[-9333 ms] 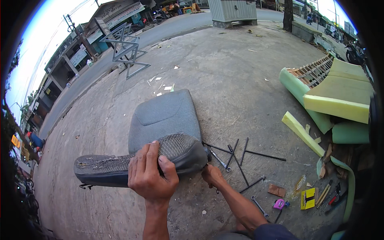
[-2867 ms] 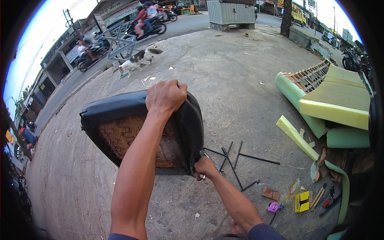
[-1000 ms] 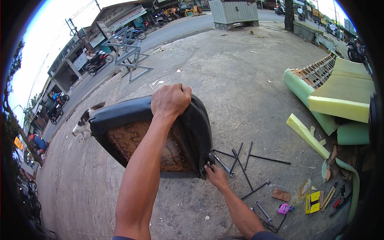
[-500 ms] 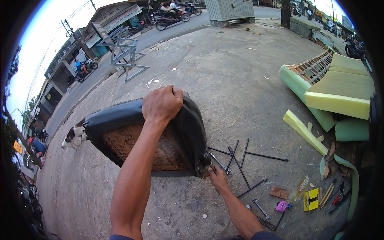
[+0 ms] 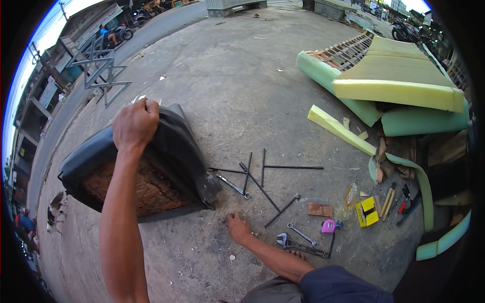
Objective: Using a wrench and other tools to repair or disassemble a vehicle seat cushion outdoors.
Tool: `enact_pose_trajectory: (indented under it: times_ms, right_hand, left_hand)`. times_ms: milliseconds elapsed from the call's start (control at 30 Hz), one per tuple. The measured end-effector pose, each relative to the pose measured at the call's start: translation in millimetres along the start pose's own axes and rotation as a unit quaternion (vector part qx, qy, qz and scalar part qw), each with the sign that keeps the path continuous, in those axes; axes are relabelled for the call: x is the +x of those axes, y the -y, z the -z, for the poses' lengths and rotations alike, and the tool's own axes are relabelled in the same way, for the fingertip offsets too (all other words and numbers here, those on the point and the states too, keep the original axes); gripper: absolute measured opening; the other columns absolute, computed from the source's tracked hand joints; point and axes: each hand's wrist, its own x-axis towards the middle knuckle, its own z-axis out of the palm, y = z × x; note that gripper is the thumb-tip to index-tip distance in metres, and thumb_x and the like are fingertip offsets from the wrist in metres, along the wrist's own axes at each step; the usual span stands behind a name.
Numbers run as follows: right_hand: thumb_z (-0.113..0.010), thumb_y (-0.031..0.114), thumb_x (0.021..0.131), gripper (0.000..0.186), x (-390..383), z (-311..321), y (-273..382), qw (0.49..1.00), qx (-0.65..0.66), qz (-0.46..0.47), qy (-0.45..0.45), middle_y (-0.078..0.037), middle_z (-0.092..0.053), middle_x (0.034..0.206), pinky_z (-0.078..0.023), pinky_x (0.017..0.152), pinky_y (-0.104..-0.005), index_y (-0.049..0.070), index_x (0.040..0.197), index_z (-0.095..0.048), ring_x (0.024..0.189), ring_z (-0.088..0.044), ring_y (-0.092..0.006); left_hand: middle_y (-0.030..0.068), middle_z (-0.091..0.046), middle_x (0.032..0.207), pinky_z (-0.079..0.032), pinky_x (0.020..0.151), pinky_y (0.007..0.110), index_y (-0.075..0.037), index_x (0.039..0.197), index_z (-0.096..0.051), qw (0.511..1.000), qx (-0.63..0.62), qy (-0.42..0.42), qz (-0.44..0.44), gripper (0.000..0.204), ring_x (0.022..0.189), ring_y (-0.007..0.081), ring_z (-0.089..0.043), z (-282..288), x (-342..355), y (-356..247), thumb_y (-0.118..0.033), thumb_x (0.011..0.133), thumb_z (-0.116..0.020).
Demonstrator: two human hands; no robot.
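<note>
A black-covered seat cushion stands tilted on the concrete, its worn brown underside with wire springs turned toward me. My left hand is closed over its upper edge. Low over the ground, just right of the seat's lower corner, is my right hand. Its fingers are bent and pressed together; what they hold, if anything, is too small to make out. A small dark piece lies by the fingertips. Close by are a combination wrench and several black T-handle wrenches.
Right of my hand lie an adjustable wrench, another wrench, a pink tape measure, a brick piece and a yellow box. Foam blocks are piled farther right. A cat is left; a metal frame stands by the road.
My right hand has left the seat's lower corner and dropped to the ground beside it. The left hand keeps its hold on the seat. The whole view has shifted rightward and down.
</note>
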Motion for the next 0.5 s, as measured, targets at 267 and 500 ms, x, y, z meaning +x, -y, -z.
enact_pose_trajectory:
  times_ms: [267, 500]
  right_hand:
    - [-0.05, 0.007, 0.095, 0.028, -43.6, 44.2, -57.5, 0.994, 0.026, 0.059, -0.086, -0.021, -0.056, 0.116, -0.056, 0.085, -0.0517, 0.009, 0.122, -0.058, 0.099, -0.067, -0.0442]
    - [-0.065, 0.013, 0.09, 0.022, -89.7, 122.7, -104.4, 0.975, 0.024, 0.022, -0.22, -0.019, -0.06, 0.112, -0.056, 0.078, -0.0502, 0.011, 0.112, -0.067, 0.092, -0.067, -0.0424]
  left_hand:
    - [0.0265, -0.071, 0.098, -0.051, 0.089, 0.053, -0.009, 0.102, -0.075, 1.0, -0.003, 0.014, -0.012, 0.046, 0.096, 0.0467, -0.067, 1.8, -2.2, 2.6, -0.04, 0.097, -0.042]
    - [0.0277, -0.071, 0.099, -0.051, 0.091, 0.053, -0.006, 0.102, -0.075, 0.999, -0.031, 0.034, -0.024, 0.047, 0.098, 0.0469, -0.067, 2.3, -2.1, 6.0, -0.041, 0.099, -0.043]
